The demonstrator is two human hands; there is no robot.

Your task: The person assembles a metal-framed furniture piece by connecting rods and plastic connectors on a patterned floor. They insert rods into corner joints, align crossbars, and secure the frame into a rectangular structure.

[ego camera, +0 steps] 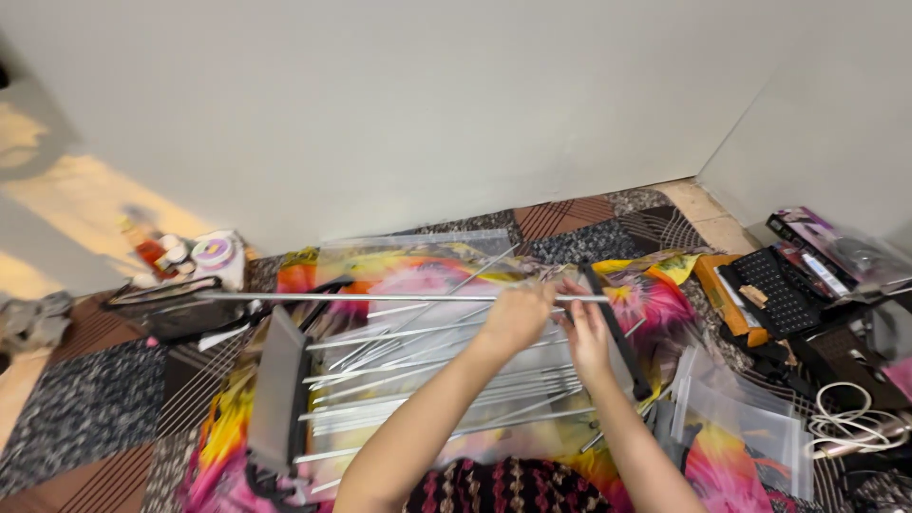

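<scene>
A rack of thin metal rods [427, 380] lies on a bright floral cloth [665, 304], framed by two dark side bars, the left bar [277, 389] and the right bar [617, 332]. My left hand [518, 313] grips a long metal rod [332, 297] that runs horizontally across the top of the rack. My right hand [584, 332] holds the same rod near its right end, next to the right bar. Several loose rods lie crossed beneath my hands.
Clear plastic bags [736, 408] lie at the right. A black keyboard [774, 290], boxes and a white cable [855, 418] crowd the right corner. Small bottles and a round tin [214, 252] stand by the wall at left, beside a dark tray [180, 313].
</scene>
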